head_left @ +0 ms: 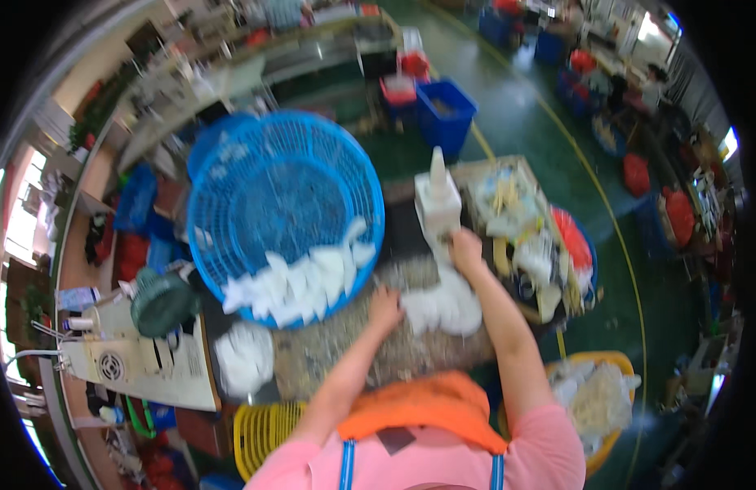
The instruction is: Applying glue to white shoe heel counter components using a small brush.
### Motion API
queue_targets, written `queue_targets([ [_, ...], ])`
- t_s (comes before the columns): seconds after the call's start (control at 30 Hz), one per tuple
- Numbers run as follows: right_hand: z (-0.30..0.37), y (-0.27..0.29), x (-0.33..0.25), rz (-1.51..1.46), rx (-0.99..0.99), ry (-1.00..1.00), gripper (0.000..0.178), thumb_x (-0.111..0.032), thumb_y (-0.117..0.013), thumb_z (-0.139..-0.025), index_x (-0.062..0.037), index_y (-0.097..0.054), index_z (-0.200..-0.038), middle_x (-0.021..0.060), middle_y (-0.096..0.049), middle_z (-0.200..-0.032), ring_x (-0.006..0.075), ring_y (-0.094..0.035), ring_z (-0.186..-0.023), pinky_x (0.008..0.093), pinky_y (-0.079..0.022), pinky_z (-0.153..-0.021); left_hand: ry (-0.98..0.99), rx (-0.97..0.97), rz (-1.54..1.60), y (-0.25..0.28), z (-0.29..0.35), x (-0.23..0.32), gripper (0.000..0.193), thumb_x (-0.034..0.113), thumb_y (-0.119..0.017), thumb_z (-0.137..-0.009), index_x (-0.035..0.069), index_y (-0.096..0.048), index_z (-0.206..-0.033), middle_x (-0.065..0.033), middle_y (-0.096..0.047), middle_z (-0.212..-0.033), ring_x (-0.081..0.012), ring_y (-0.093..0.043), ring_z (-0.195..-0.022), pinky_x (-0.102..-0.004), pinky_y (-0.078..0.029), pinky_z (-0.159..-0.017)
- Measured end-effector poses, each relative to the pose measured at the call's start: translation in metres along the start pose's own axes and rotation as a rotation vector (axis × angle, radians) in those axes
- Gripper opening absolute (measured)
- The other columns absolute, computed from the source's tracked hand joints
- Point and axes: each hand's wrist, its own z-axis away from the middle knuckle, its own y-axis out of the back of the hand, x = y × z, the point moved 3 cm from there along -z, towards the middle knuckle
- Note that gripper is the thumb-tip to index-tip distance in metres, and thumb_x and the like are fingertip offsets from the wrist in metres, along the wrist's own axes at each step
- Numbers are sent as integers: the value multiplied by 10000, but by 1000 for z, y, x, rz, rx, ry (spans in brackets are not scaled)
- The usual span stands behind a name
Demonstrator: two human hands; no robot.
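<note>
A row of thin white pieces (443, 306), overlapping like fabric or foam cut-outs, curves across the worn worktable (337, 351) in front of me. At its left end, my left hand (385, 309) has its fingers curled against the edge of the pieces; blur hides whether it grips one. My right hand (465, 247) is closed at the upper end of the row, its fingers on a white piece. Just beyond it stands a white box-shaped holder (438, 204) with an upright pale cone on top.
Left of the hands, a large blue basket (288, 131) holds many white pieces along its near side. A sewing-machine-like unit (133, 367), a white bundle (245, 359) and a yellow basket (260, 437) are at left. Scraps and bags (533, 253) cover the table's right end.
</note>
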Motion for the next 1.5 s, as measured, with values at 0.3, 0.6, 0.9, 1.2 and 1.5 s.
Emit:
queue_targets([
  [0.3,19,23,-16,-68,19,46,228,-97,-563,-733,-145,-677,-925,146,-629,-813,332,-614,-805,431,-486,-701,-26,1,-84,15,13,17,384,241,-739,-659,72,-585,-967,-165,-523,-1022,-351,-534,-973,-453,-454,-775],
  [0.6,15,21,-17,-11,15,60,135,-167,-582,-765,-76,-651,-835,125,-619,-828,314,-618,-811,423,-490,-693,-9,12,-75,6,8,11,414,258,-774,-625,85,-578,-945,-135,-527,-1034,-337,-534,-978,-446,-436,-802],
  [0.9,6,12,-19,-12,22,80,131,-120,-532,-766,-86,-637,-839,119,-620,-840,306,-616,-833,432,-478,-709,-111,63,-136,6,0,11,262,213,-710,-661,60,-617,-853,-150,-588,-942,-324,-591,-866,-441,-480,-732],
  [1.2,15,18,-20,-73,96,109,89,-105,-537,-732,-77,-617,-761,136,-620,-754,324,-621,-774,436,-481,-660,-86,-74,-159,7,-7,10,375,215,-779,-612,86,-608,-920,-123,-566,-1028,-319,-557,-955,-441,-451,-784],
  [1.5,14,27,-15,-77,-10,106,104,-91,-534,-736,-67,-616,-794,149,-617,-791,330,-613,-824,433,-477,-698,105,-44,335,11,11,-17,169,126,-677,-639,60,-657,-793,-157,-600,-823,-315,-587,-810,-407,-460,-716],
])
